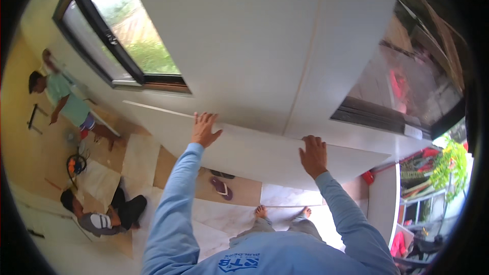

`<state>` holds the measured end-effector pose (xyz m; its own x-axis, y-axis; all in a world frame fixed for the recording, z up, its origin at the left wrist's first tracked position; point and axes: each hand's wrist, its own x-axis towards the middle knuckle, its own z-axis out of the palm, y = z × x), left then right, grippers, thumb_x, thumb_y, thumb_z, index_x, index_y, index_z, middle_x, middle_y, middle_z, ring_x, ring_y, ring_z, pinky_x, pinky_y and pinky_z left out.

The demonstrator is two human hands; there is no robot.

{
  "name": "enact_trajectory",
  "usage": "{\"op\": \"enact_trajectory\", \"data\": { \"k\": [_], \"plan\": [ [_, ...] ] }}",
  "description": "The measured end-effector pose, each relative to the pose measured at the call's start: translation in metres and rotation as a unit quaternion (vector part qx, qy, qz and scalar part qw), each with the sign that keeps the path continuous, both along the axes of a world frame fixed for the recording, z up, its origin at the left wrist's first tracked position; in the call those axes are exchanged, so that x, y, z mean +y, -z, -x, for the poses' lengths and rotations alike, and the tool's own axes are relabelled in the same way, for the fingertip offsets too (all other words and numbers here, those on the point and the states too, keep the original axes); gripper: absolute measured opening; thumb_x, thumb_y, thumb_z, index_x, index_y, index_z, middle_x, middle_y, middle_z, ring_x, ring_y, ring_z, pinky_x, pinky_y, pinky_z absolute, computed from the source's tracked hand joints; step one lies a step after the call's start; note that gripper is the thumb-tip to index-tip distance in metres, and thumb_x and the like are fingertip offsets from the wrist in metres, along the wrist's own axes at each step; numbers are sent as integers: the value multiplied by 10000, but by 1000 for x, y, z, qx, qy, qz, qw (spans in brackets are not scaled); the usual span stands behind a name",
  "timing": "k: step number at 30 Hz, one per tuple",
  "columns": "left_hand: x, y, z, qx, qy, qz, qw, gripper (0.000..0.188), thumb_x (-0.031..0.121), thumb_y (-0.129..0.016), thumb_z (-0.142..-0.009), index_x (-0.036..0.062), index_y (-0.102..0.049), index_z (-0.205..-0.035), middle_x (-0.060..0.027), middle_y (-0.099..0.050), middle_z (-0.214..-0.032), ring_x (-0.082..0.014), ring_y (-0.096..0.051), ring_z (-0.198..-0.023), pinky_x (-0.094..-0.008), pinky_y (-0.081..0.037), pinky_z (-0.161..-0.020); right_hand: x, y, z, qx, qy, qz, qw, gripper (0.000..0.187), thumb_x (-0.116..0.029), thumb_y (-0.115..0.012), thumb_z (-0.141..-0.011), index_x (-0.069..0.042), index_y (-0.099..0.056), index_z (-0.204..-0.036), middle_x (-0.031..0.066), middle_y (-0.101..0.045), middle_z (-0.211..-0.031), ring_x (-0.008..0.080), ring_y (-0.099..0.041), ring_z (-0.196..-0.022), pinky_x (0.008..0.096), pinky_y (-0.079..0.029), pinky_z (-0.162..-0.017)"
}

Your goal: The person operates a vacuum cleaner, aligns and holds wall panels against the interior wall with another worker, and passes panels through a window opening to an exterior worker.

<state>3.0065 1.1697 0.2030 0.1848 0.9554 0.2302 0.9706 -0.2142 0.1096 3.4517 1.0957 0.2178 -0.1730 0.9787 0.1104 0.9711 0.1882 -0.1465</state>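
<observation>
A long white panel [254, 147] stands on edge in front of me, leaning near the wall. Its upper edge runs from the window side on the left to the opening on the right. My left hand [205, 130] grips that edge left of the middle, fingers over the top and thumb apart. Farther right, my right hand [314, 157] holds the same edge, with its fingers bent over it. The panel hides the foot of the wall behind it. Both my arms reach forward in light blue sleeves.
A sliding window [127, 35] is set in the wall [239, 46] at left, a dark-framed opening [402, 86] at right. A flip-flop [222, 188] lies on the partly tiled floor [214, 214]. One person [66, 97] stands at far left; another [109, 219] sits on the floor.
</observation>
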Motion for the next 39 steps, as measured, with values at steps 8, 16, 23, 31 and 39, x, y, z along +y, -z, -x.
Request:
{"op": "enact_trajectory", "data": {
  "k": [8, 16, 23, 31, 39],
  "plan": [
    [-48, -21, 31, -39, 169, 27, 985, 358, 307, -859, -738, 89, -692, -967, -113, -641, -1003, -351, -592, -1002, -470, -487, -870, -52, 18, -4, 99, -23, -70, 992, 422, -454, -766, -819, -125, -685, -1070, 93, -626, -1078, 302, -573, -1069, 462, -411, -958],
    [-111, 6, 69, 35, 151, 41, 987, 315, 212, -834, -721, 69, -646, -929, -146, -617, -981, -378, -596, -950, -478, -468, -821, -112, 45, 4, -1, -59, 88, 994, 233, -417, -637, -930, -191, -668, -977, -23, -669, -943, 196, -668, -942, 380, -498, -806],
    [-159, 19, 110, 30, 119, 117, 985, 237, 143, -811, -714, 84, -647, -874, -111, -634, -885, -355, -609, -869, -465, -476, -784, -154, 33, 1, 41, -89, 75, 992, 152, -352, -648, -928, -201, -636, -938, -35, -647, -889, 167, -668, -901, 351, -507, -776],
    [-169, 26, 108, 35, 139, 114, 983, 196, 133, -804, -770, 76, -646, -871, -91, -690, -869, -335, -652, -833, -451, -482, -763, -165, 37, -2, 57, -100, 43, 992, 124, -316, -649, -919, -197, -629, -893, -37, -635, -854, 166, -665, -851, 347, -514, -759],
    [-173, -38, 44, 127, 179, 69, 973, 275, 416, -651, -976, 163, -746, -1026, -61, -760, -895, -301, -716, -807, -435, -549, -697, -165, 15, -41, 55, -97, 69, 991, 126, -275, -691, -843, -187, -620, -897, -36, -630, -862, 171, -661, -859, 343, -512, -767]
  ]
}}
